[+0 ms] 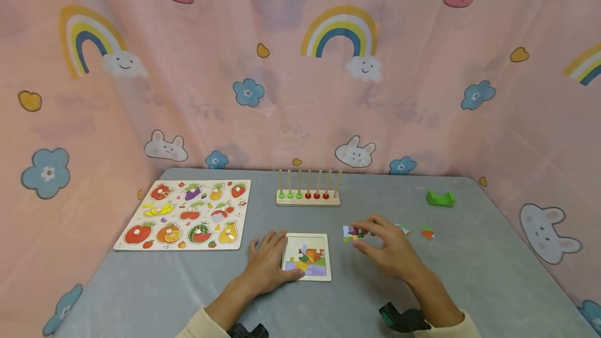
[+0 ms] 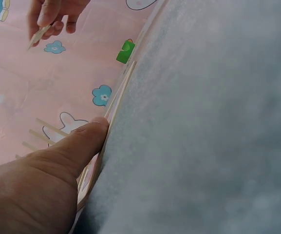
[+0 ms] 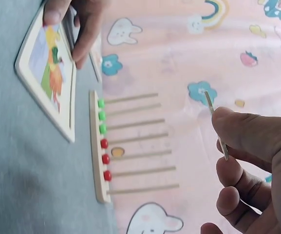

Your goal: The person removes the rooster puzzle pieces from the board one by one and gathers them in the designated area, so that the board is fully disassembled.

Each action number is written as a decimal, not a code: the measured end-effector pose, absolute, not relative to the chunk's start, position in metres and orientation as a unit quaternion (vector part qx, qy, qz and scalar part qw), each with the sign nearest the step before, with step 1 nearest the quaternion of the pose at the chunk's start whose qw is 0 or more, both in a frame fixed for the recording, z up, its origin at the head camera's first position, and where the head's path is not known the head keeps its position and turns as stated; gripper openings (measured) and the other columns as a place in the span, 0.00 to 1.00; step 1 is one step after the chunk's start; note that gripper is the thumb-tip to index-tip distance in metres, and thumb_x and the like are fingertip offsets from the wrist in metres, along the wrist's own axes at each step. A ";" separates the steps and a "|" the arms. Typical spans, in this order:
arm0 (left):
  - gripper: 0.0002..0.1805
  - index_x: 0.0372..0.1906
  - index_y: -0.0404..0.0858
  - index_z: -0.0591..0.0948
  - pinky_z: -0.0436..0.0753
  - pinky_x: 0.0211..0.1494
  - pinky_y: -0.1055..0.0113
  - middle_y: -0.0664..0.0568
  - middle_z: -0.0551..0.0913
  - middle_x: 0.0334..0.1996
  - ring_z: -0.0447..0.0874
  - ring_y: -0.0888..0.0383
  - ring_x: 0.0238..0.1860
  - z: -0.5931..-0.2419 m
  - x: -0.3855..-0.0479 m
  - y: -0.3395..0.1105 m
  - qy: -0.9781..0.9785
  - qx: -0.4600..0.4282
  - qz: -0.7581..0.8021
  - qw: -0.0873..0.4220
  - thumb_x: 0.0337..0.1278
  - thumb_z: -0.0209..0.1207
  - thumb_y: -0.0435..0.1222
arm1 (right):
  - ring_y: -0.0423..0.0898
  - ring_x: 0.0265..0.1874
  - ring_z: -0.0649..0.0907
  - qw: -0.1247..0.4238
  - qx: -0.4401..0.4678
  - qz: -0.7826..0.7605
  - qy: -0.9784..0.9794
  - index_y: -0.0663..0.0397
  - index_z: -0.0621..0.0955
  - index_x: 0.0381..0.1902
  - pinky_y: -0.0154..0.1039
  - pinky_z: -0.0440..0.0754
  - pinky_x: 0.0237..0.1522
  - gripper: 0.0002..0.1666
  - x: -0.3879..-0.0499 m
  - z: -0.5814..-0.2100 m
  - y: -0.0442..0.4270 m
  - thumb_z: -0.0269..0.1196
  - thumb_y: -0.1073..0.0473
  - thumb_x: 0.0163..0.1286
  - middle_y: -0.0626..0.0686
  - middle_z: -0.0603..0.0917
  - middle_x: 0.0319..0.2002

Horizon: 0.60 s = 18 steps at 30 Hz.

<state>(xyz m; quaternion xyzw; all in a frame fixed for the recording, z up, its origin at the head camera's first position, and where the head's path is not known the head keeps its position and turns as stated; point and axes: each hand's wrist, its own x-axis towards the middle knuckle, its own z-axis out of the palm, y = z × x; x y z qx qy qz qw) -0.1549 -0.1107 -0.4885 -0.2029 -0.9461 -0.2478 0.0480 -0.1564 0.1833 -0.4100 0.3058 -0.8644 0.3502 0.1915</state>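
1. Pinching a puzzle piece [image 1: 348,234] between thumb and fingers, my right hand [image 1: 391,249] holds it above the grey table [image 1: 197,288], to the right of the wooden tray [image 1: 328,260]; the right wrist view shows the piece edge-on, thin and tilted;
2. Resting on the tray, my left hand [image 1: 266,266] lies along its left side, fingers outstretched and thumb over the near left corner; I see no loose piece in its grasp;
3. Lying flat in front of me, the tray is part filled; fitted pieces [image 1: 316,270] in orange, green and purple take up its lower area, while its upper part shows a pale, bare base;
4. Lying beyond my right hand, 2 loose pieces are in view, 1 of them [image 1: 427,233] in full and 1 [image 1: 403,229] partly hidden;
5. Completing the picture piece by piece is, I judge, the step in hand; this piece is lifted but not yet seated;
6. Bringing the piece left over the gap is what the next move seems to call for; I would level it, match its cut edges to its neighbours and press it home, my left hand bracing the tray against a slide;
7. Standing farther back, a rack [image 1: 307,201] carries 7 pegs, with 3 green and 3 red beads; a fruit board [image 1: 173,231] lies to the left.
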 end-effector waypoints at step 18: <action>0.51 0.66 0.31 0.70 0.46 0.61 0.34 0.44 0.67 0.67 0.56 0.42 0.69 -0.488 -0.155 -0.110 -0.947 -0.199 -0.250 0.041 0.42 0.68 0.61 | 0.45 0.32 0.75 0.201 0.275 0.344 -0.875 0.61 0.85 0.45 0.39 0.74 0.31 0.21 -0.163 -0.434 0.228 0.74 0.69 0.51 0.44 0.77 0.34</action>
